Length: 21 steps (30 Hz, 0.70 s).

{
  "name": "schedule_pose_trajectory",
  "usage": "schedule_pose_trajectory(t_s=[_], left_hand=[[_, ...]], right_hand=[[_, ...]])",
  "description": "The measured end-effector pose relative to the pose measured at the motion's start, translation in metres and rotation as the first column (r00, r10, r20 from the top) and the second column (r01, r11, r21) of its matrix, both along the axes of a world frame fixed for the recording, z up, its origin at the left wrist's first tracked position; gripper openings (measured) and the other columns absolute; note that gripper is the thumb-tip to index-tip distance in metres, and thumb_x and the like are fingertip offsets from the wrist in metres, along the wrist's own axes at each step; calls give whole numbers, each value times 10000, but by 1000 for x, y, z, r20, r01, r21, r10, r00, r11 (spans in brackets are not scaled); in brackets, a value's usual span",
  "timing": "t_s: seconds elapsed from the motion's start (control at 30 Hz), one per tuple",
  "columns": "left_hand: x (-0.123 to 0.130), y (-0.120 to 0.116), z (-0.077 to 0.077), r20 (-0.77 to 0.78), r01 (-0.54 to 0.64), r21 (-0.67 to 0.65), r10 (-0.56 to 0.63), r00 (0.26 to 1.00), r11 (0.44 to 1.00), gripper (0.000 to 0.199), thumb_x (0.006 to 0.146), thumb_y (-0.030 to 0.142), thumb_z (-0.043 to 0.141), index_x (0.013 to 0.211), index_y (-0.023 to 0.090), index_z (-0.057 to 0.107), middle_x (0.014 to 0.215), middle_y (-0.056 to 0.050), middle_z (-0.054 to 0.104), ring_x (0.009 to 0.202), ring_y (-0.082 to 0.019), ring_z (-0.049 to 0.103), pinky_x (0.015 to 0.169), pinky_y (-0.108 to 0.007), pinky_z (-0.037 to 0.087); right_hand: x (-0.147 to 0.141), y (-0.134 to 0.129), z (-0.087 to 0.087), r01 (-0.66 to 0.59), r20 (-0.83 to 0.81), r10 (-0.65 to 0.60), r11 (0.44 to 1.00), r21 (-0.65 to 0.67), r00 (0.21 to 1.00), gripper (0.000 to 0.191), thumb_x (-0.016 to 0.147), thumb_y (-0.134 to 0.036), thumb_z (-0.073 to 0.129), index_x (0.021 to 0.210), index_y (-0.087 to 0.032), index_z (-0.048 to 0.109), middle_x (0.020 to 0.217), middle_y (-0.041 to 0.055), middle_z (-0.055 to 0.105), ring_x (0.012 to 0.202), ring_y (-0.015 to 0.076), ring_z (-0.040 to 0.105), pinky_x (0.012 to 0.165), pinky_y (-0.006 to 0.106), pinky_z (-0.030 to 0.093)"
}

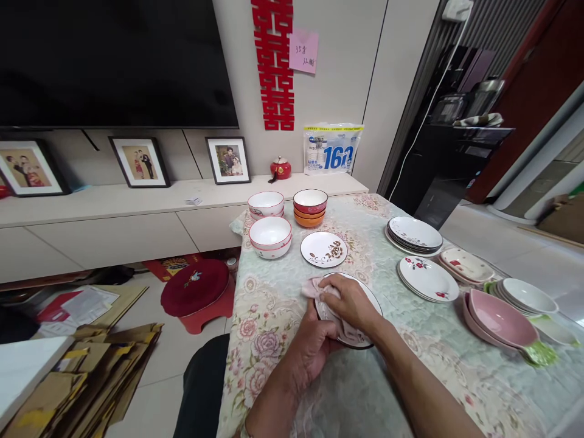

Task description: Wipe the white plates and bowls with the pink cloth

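Observation:
A white plate with a dark rim is held a little tilted above the flowered tablecloth. My left hand grips its lower left edge, thumb on top and the other fingers underneath. Pressed on the plate's face, my right hand is closed round a pale pink cloth. Part of the cloth hangs past the left rim, and both hands cover much of the plate. Just beyond lies another white plate with a brown flower print.
White bowls and red and orange bowls stand stacked at the back. To the right are dark-rimmed plates, flowered plates, square dishes and pink bowls. A red stool stands left of the table.

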State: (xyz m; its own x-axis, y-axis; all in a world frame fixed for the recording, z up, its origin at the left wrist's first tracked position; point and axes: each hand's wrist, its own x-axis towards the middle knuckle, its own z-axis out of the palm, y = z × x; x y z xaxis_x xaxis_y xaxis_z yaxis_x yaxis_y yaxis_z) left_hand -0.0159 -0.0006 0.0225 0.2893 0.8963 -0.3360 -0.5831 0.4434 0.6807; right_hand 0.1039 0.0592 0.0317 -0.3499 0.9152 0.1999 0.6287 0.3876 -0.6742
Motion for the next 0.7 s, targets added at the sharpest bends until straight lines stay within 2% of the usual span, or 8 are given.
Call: schedule_pose_trajectory(t_s=[0.1,0.23,0.33,0.4,0.5,0.57,0.63,0.7], left_hand=[[-1,-1,5,4,5,-26,-5,1000,1000,818,470,-7,493,1242,261,453,905,-16,629,787,-210,621,665,-337,523],[-2,0,8,20,7,-47,-6,1000,999,836,474,-13,495,1264,256,440,1025,-52,639,863,-233,627,703,-357,535],[-2,0,7,21,17,-32,-16,1000,999,850,478,-12,498,1279,264,432,1043,-56,640,850,-232,627,702,-376,541],[-2,0,6,22,20,-17,-20,1000,1000,844,484,-12,502,1279,264,437,1022,-50,642,828,-226,624,704,-389,543],[-4,-1,2,34,27,-1,-27,999,1000,838,494,-14,510,1284,259,441,957,-35,648,791,-215,620,697,-391,537],[-5,0,1,63,38,8,-38,997,999,817,507,-11,519,1276,256,453,911,-26,653,776,-212,618,685,-378,526],[-6,2,1,111,52,-12,-51,993,999,673,569,46,559,1220,212,510,871,-41,659,759,-215,616,664,-361,512],[-7,4,4,167,63,-68,-51,985,996,432,685,195,595,1115,153,582,847,-74,667,739,-220,616,646,-351,499]], right_hand=[[1,13,-5,166,163,-179,982,89,970,213,847,-188,540,1040,-179,629,1060,84,666,984,219,615,870,319,436],[14,19,-8,377,392,-423,906,191,817,201,891,-225,486,1034,-165,615,999,131,642,870,243,633,726,321,439],[16,17,-9,422,451,-480,877,228,753,217,907,-228,449,1018,-156,621,968,152,631,831,258,631,676,330,430],[11,14,-9,355,403,-417,908,221,815,218,901,-207,461,1032,-155,627,986,145,637,888,258,626,734,337,441],[0,10,-10,178,236,-215,970,168,948,232,868,-194,529,1078,-181,627,1061,98,652,991,230,607,856,323,434],[-4,5,-8,84,127,-99,990,118,987,248,850,-206,560,1086,-203,633,1083,66,658,998,212,603,882,316,430],[-5,0,-4,-3,25,2,999,52,1000,232,833,-214,580,1053,-220,656,1055,43,669,973,199,606,873,305,432],[0,-6,2,-123,-85,118,991,-55,989,194,811,-222,608,989,-228,682,997,17,679,932,182,610,844,278,437]])
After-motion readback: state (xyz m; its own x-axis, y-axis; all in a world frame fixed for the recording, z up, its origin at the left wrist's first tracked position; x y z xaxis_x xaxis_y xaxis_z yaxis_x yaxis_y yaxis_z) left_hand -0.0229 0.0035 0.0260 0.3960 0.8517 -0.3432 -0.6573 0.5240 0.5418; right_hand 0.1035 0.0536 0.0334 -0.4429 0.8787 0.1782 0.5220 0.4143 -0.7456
